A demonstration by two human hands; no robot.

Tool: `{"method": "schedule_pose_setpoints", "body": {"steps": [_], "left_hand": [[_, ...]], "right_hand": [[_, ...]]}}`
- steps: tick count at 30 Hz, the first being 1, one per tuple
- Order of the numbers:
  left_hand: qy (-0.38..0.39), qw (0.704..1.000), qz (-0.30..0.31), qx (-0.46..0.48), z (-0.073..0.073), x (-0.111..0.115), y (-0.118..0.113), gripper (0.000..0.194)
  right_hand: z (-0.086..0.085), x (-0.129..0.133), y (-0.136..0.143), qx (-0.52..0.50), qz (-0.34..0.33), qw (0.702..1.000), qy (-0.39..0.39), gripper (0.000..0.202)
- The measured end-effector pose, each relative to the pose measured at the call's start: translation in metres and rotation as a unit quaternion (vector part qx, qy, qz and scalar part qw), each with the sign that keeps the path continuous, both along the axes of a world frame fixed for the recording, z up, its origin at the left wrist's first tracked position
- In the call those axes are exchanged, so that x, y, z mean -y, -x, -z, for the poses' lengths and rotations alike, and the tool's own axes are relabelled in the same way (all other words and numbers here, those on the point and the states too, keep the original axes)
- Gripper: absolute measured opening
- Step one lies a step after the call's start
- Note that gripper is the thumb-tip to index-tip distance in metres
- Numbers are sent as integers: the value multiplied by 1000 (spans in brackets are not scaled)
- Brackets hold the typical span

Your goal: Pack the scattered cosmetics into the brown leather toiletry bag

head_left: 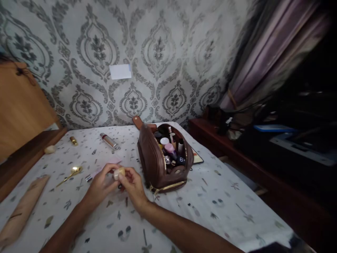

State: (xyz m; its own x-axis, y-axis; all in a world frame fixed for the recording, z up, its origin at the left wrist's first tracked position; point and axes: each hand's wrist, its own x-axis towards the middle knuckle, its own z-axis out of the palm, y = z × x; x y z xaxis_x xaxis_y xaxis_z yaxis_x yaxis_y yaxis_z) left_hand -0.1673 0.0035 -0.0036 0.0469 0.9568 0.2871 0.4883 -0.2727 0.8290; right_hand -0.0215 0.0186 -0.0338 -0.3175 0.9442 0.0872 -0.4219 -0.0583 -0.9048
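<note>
Both hands are holding a small round cream-and-yellow pot (119,173) between them, just above the patterned tablecloth (184,218). The right hand (133,182) is pinching it: the thumb is pressing on the near face, while the fingers are bending behind, their tips partly hidden. The left hand (105,179) is gripping the pot's left side between index finger and thumb, these two forming a rounded loop, with a gap showing inside it; how firmly it is pressing, I cannot tell. The left hand's other fingers are curling mostly out of sight.

Taking the pot as the centre of the dial, a brown leather cosmetic bag (151,158) is standing between two and three o'clock, near the right hand but apart from it. Its zipped top is gaping, and a white-capped container (164,141) and a pink-capped bottle (170,147) are showing among the crowded contents. At eleven o'clock a silver tube with a dark red band (108,141) is lying on the cloth. At ten o'clock, farther off, a small gold-coloured piece (73,141) is lying. At nine o'clock a silver-ended item (88,178) is lying just beside the left hand, and beyond it a gold spoon-shaped object (76,169) is resting. Toward eight o'clock a long beige pouch-like item (23,211) is lying well apart.
</note>
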Motion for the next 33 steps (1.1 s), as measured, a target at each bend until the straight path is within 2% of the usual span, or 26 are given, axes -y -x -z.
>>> {"method": "schedule_pose_setpoints", "body": {"steps": [5, 8, 11, 14, 17, 19, 21, 24, 28, 33], "left_hand": [[0, 1000, 6, -3, 7, -2, 4, 39], [2, 999, 21, 30, 7, 0, 9, 47], [-14, 996, 35, 79, 4, 3, 13, 50], [-19, 995, 11, 99, 0, 3, 16, 48], [-1, 996, -16, 86, -1, 1, 14, 47], [14, 996, -4, 86, 2, 0, 12, 48], [25, 995, 18, 91, 5, 0, 10, 49], [46, 995, 41, 76, 11, 0, 7, 49], [77, 995, 51, 48, 11, 0, 2, 47], [66, 996, 59, 12, 7, 1, -5, 40]], "right_hand": [[-1, 0, -2, 16, 19, 1000, -8, 56], [-11, 5, -3, 8, 20, 1000, -7, 54], [-33, 16, -10, -39, -9, 999, 21, 53], [-64, 25, -27, -77, -49, 995, 31, 48], [-95, 25, -54, -68, -97, 993, -23, 49], [-111, 19, -73, -49, -90, 993, -61, 48], [-120, 10, -89, -28, -55, 993, -98, 44], [-122, 0, -107, 6, -2, 989, -145, 39], [-116, -4, -116, 49, 50, 980, -186, 39], [-112, 3, -112, 50, 29, 979, -195, 39]]}}
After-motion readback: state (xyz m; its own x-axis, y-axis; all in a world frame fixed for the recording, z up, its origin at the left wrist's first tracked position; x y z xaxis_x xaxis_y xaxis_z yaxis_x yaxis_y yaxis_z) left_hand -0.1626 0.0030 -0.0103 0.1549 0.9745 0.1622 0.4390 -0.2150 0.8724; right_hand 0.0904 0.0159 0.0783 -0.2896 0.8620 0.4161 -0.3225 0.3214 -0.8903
